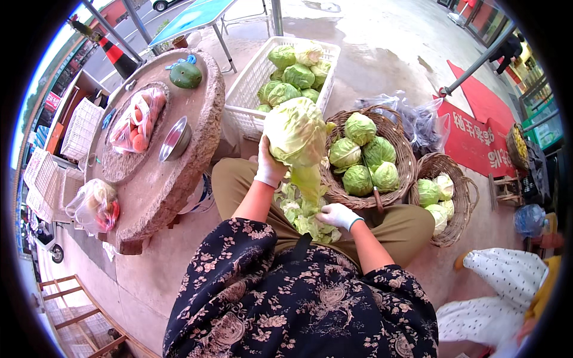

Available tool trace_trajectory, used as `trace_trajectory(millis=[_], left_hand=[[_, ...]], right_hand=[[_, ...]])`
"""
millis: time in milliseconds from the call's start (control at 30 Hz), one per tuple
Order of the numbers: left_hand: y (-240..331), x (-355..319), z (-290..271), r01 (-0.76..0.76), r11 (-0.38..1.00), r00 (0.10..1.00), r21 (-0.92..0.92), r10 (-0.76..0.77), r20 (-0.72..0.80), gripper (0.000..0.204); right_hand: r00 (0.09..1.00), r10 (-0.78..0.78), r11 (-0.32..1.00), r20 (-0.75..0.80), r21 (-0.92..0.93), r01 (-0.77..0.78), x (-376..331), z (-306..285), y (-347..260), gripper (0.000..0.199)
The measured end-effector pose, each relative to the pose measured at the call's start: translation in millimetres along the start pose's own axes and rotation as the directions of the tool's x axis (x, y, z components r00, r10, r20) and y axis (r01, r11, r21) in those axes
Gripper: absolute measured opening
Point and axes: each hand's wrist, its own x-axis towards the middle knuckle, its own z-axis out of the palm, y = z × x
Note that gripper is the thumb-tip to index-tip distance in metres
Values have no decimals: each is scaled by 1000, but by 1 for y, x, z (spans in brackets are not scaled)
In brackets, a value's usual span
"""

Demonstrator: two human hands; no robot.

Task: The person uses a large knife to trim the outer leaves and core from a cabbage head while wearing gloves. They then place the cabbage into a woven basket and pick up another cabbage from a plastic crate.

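My left hand [270, 164], in a white glove, is closed around the side of a large pale cabbage [295, 132], raised above my lap. A long green outer leaf [308, 185] hangs down from the cabbage. At its lower end my gloved right hand [338, 216] is closed on leaf material. Loose cabbage leaves [307, 224] are piled between my knees, just below. Right of the held cabbage, a wicker basket [407, 173] bears several green cabbages [361, 156]. A knife [377, 200] leans over its near rim, brown handle toward me.
Beyond my left hand stands a white plastic crate [242, 101] of cabbages. A smaller wicker basket [456, 224] with cabbages is at right. The round stone table [167, 197] holds a metal bowl [175, 140], bagged tomatoes and a green squash [185, 76]. Another person's dotted trousers [504, 274] show lower right.
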Motion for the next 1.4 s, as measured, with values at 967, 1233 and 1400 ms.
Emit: trace_trajectory(millis=[967, 1233, 1400], left_hand=[[-36, 4, 2, 56, 991, 998, -118, -59, -25, 71], [-22, 9, 10, 7, 1000, 997, -30, -9, -75, 73], [-28, -4, 2, 80, 996, 984, 48, -71, -162, 72]], right_hand=[[790, -119, 939, -601, 189, 286, -50, -86, -69, 23], [912, -264, 963, -314, -37, 266, -41, -53, -49, 24], [974, -216, 921, -64, -344, 182, -33, -41, -78, 20]])
